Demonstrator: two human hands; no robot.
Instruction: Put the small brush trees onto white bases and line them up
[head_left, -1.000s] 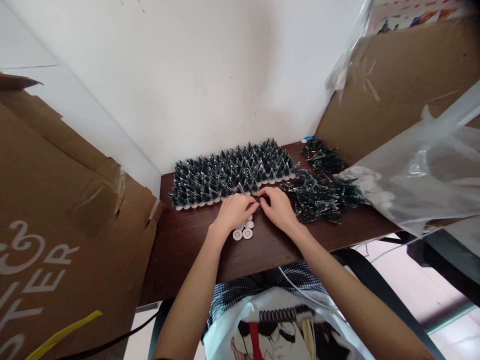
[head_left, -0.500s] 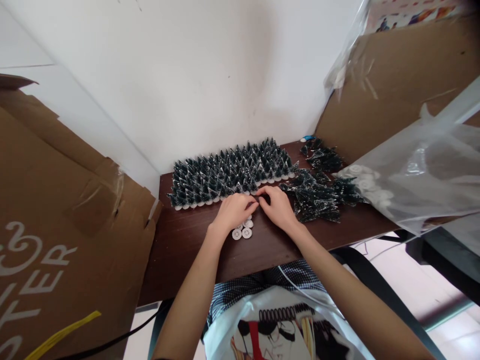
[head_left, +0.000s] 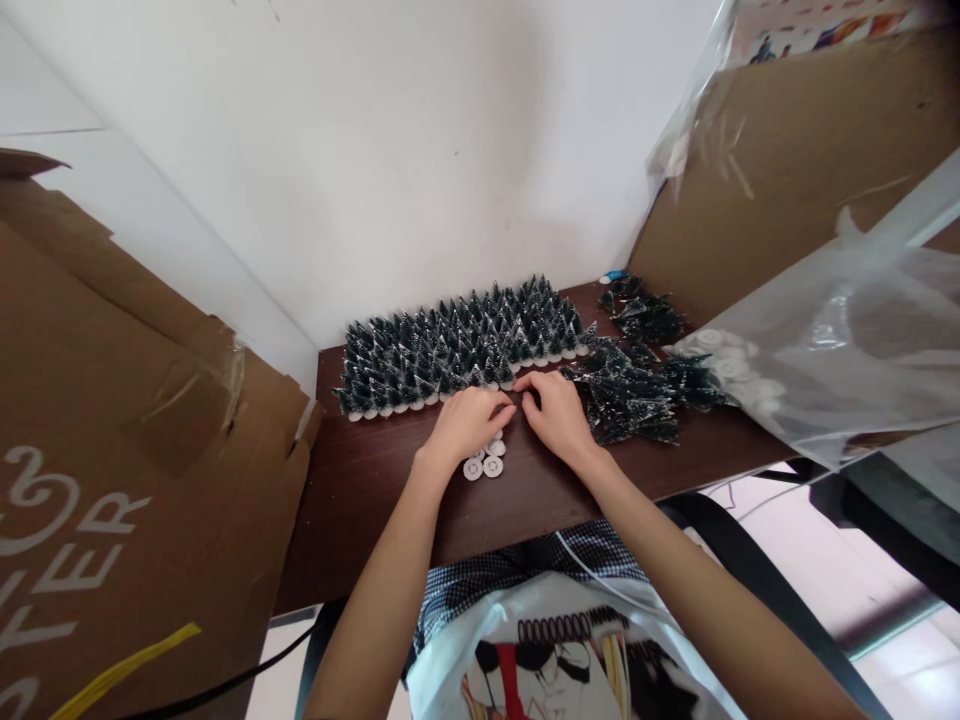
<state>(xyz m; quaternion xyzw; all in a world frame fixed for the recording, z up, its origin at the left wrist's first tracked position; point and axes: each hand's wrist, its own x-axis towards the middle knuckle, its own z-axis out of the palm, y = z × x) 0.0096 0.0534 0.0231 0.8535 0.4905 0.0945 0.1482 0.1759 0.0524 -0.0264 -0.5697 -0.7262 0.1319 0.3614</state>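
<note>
My left hand (head_left: 466, 422) is at the front edge of the standing mini Christmas trees (head_left: 457, 345), fingers curled and mostly hidden behind its back. Facing it, my right hand (head_left: 556, 412) has bent fingers reaching left toward the same front row. The fingertips of both hands nearly meet; whatever they grip is too small or hidden to make out. Just below my left hand lie several round white bases (head_left: 493, 467), partly covered by it. To the right of my right hand is a heap of loose dark green trees with white-flecked tips (head_left: 634, 400), lying on their sides.
The brown table (head_left: 367, 500) meets a white wall behind. A cardboard box (head_left: 150, 400) stands at the left, another cardboard box (head_left: 810, 150) at the right. A clear plastic bag (head_left: 847, 340) holds white bases (head_left: 739, 375). More trees (head_left: 649, 315) lie at the back right.
My right hand's thumb has drawn slightly away from my left hand, so the gap between them is a little wider. The trees and bases look unmoved.
</note>
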